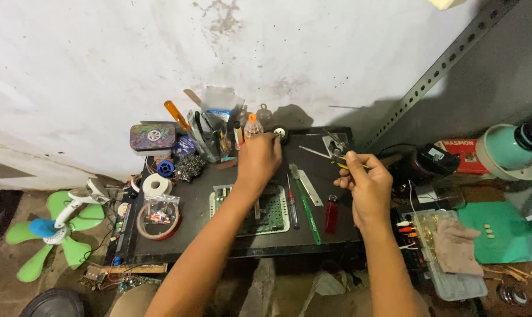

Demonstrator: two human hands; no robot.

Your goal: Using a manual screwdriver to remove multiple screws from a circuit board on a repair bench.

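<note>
Both my forearms reach out over the low black metal table. On it, under my left forearm, lies a green circuit board. My left hand is past the board's far edge, fingertips pinched on a small round white-and-black part near the wall. My right hand hovers right of the board, fingers closed around a slim yellow-handled tool whose metal tip points left. Between board and right hand lie a red-handled screwdriver, a green pen and a red lighter
</note>
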